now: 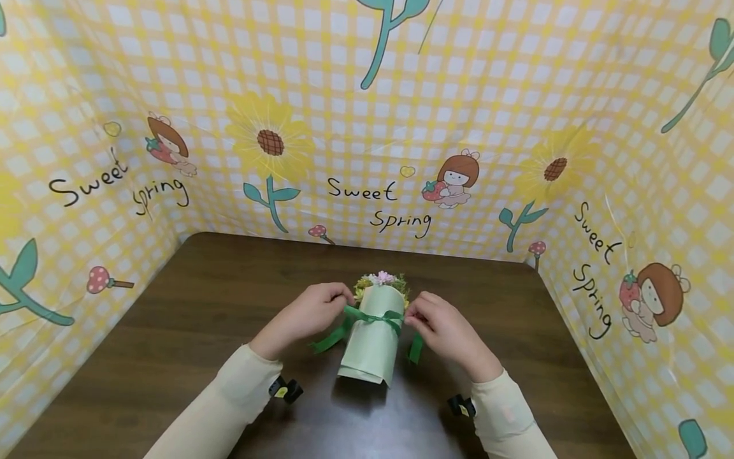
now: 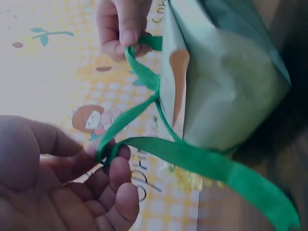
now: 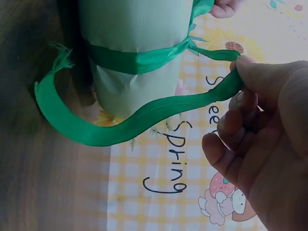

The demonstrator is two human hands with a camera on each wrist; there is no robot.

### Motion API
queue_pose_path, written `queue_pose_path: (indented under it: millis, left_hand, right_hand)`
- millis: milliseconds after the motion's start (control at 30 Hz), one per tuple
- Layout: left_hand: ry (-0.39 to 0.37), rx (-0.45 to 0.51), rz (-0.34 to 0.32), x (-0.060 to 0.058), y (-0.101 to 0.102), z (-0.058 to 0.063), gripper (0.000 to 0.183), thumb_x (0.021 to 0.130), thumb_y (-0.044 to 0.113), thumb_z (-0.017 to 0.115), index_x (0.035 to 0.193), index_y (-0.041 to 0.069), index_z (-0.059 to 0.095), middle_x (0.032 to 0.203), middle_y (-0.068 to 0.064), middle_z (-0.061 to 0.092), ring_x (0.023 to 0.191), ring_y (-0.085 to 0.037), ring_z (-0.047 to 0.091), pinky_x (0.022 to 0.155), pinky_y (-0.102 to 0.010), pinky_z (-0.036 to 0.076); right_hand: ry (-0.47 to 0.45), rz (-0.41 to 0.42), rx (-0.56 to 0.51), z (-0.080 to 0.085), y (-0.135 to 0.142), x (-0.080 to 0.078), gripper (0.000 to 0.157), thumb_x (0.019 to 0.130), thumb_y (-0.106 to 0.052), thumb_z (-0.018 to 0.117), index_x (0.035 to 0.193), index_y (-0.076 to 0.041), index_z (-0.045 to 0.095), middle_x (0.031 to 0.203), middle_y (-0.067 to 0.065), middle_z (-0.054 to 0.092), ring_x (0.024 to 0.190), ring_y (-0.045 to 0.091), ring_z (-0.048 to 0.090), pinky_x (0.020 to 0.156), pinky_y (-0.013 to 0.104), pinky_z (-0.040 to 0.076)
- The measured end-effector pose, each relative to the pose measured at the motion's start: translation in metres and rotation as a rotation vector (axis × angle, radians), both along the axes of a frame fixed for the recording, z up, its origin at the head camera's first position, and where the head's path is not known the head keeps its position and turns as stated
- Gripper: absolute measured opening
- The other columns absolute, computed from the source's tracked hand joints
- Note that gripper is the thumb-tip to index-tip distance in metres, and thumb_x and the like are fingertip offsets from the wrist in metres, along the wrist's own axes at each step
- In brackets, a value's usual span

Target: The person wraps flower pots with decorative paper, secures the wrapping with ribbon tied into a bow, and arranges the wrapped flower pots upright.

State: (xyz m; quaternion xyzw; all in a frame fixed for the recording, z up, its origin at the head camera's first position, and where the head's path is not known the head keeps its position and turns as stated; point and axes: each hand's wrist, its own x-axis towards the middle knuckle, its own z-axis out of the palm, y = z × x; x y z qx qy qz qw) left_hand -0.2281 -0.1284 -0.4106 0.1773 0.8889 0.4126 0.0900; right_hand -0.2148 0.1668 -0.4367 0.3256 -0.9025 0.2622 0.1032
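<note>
A bouquet wrapped in pale green paper (image 1: 371, 350) lies on the table, its small pink, yellow and white flowers (image 1: 383, 278) at the far end. Round its middle runs a green ribbon (image 3: 137, 62), crossed or knotted on top. My left hand (image 1: 321, 309) pinches one part of the ribbon on the left side, and a loose tail (image 2: 192, 161) trails from those fingers. On the right, my right hand (image 1: 438, 322) pinches the other part between thumb and forefinger; its frayed tail (image 3: 110, 134) hangs in a curve. The ribbon stretches between both hands above the paper.
The dark brown wooden table (image 1: 241, 280) surrounds the bouquet. A yellow checked cloth (image 1: 355, 127) with printed flowers and lettering stands as a wall at the back and both sides. Black straps with small devices (image 1: 285, 389) sit at both wrists.
</note>
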Motion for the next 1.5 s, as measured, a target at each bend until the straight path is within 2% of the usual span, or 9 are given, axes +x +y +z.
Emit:
queue_pose_path:
  millis: [133, 233, 367, 533, 833, 1033, 1133, 1267, 1500]
  left_hand:
    - [0.041, -0.026, 0.008, 0.002, 0.012, -0.002, 0.016, 0.095, 0.032, 0.075, 0.093, 0.018, 0.067, 0.079, -0.001, 0.059, 0.067, -0.016, 0.05, 0.061, -0.032, 0.043]
    - [0.078, -0.009, 0.032, 0.003, 0.019, -0.005, 0.016, 0.091, 0.024, 0.08, 0.09, 0.018, 0.065, 0.079, 0.002, 0.06, 0.071, -0.016, 0.053, 0.064, -0.032, 0.046]
    - [0.117, -0.009, 0.054, 0.003, 0.024, -0.01, 0.007, 0.094, 0.013, 0.075, 0.097, 0.015, 0.069, 0.087, 0.004, 0.066, 0.078, -0.014, 0.06, 0.07, -0.033, 0.052]
    - [0.148, -0.068, 0.044, 0.003, 0.025, -0.013, 0.012, 0.101, 0.006, 0.063, 0.108, 0.011, 0.071, 0.1, 0.001, 0.071, 0.082, -0.012, 0.062, 0.073, -0.033, 0.053]
    - [0.139, -0.08, -0.026, 0.003, 0.031, -0.022, 0.009, 0.095, 0.027, 0.075, 0.092, 0.021, 0.07, 0.089, 0.006, 0.064, 0.076, -0.012, 0.057, 0.066, -0.032, 0.05]
    - [0.121, -0.074, -0.014, 0.004, 0.034, -0.02, 0.03, 0.105, 0.039, 0.058, 0.088, 0.016, 0.068, 0.08, 0.0, 0.059, 0.068, -0.015, 0.053, 0.061, -0.031, 0.046]
    - [0.111, -0.105, -0.007, 0.005, 0.034, -0.018, 0.03, 0.102, 0.039, 0.064, 0.086, 0.014, 0.068, 0.082, -0.002, 0.058, 0.071, -0.016, 0.053, 0.062, -0.032, 0.047]
    - [0.137, -0.16, -0.022, 0.006, 0.032, -0.018, 0.014, 0.093, 0.025, 0.077, 0.086, 0.015, 0.072, 0.092, 0.0, 0.061, 0.08, -0.014, 0.055, 0.067, -0.031, 0.05]
    - [0.152, -0.157, 0.032, 0.001, 0.022, -0.013, 0.012, 0.096, 0.019, 0.073, 0.086, 0.016, 0.077, 0.094, 0.002, 0.063, 0.082, -0.014, 0.057, 0.073, -0.033, 0.052]
  right_hand:
    - [-0.022, -0.027, -0.015, 0.001, -0.001, 0.001, 0.009, 0.095, -0.014, 0.074, 0.096, -0.02, 0.068, 0.09, -0.014, 0.056, 0.077, 0.006, 0.051, 0.068, 0.025, 0.049]
    - [-0.047, -0.05, -0.008, 0.003, -0.001, 0.003, 0.008, 0.097, -0.017, 0.073, 0.096, -0.022, 0.067, 0.089, -0.014, 0.057, 0.075, 0.007, 0.051, 0.067, 0.025, 0.048]
    - [-0.079, -0.087, 0.022, 0.006, 0.002, 0.003, 0.005, 0.098, -0.023, 0.072, 0.096, -0.023, 0.067, 0.089, -0.014, 0.058, 0.074, 0.007, 0.053, 0.067, 0.025, 0.048]
    - [-0.069, -0.132, 0.081, 0.008, 0.005, 0.001, 0.006, 0.096, -0.022, 0.074, 0.094, -0.023, 0.068, 0.088, -0.013, 0.06, 0.073, 0.006, 0.053, 0.066, 0.026, 0.048]
    - [-0.093, -0.152, 0.145, 0.003, 0.006, -0.002, 0.005, 0.095, -0.021, 0.074, 0.094, -0.02, 0.069, 0.086, -0.011, 0.06, 0.071, 0.007, 0.052, 0.064, 0.025, 0.048]
    - [-0.084, -0.157, 0.139, 0.001, 0.008, -0.003, 0.011, 0.094, -0.028, 0.077, 0.089, -0.023, 0.068, 0.082, -0.013, 0.058, 0.069, 0.006, 0.051, 0.063, 0.024, 0.047]
    - [-0.088, -0.159, 0.131, 0.0, 0.008, -0.001, 0.019, 0.091, -0.036, 0.079, 0.083, -0.027, 0.065, 0.079, -0.014, 0.056, 0.066, 0.006, 0.051, 0.06, 0.024, 0.046]
    - [-0.078, -0.141, 0.14, -0.001, 0.008, -0.001, 0.024, 0.088, -0.038, 0.081, 0.079, -0.028, 0.062, 0.078, -0.014, 0.054, 0.065, 0.005, 0.049, 0.059, 0.024, 0.044]
    - [-0.011, -0.13, 0.168, -0.004, 0.008, -0.004, 0.017, 0.088, -0.026, 0.083, 0.083, -0.025, 0.067, 0.079, -0.015, 0.056, 0.066, 0.003, 0.05, 0.062, 0.023, 0.046]
